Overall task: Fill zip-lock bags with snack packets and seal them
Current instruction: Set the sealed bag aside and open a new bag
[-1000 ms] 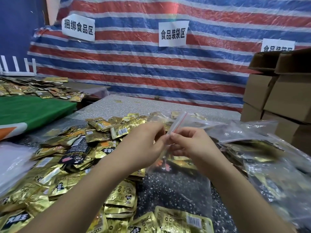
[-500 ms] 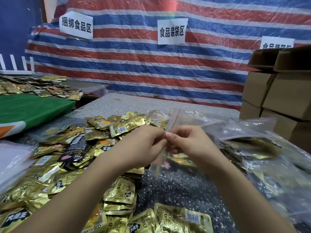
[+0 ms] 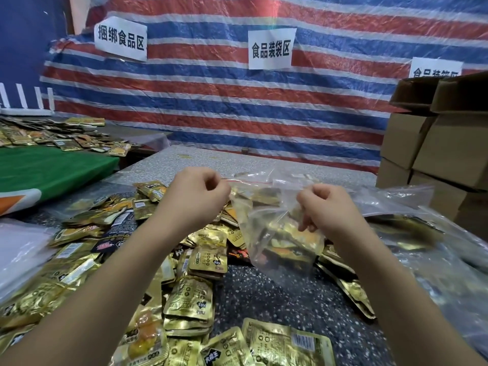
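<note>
**Foil, film and card on a speckled top**

The gold snack packets [image 3: 195, 260] are glossy, crinkled foil. The clear zip-lock bag [image 3: 280, 233] is thin, shiny plastic film, creased. The dark speckled table top [image 3: 277, 294] looks smooth, like stone. The red, white and blue striped tarpaulin [image 3: 237, 107] is woven plastic with a sheen. The brown boxes [image 3: 435, 149] are matt cardboard; the white signs [image 3: 270, 48] are paper.

Even, fairly bright indoor light, soft, source not visible. Shadows faint. Glare patches on the gold snack packets [image 3: 196, 256] and the clear bags right of them. Striped tarp [image 3: 237, 107] behind the packets has a plastic sheen. Wide-angle bending at frame edges; packets nearest the bottom edge slightly soft.
</note>
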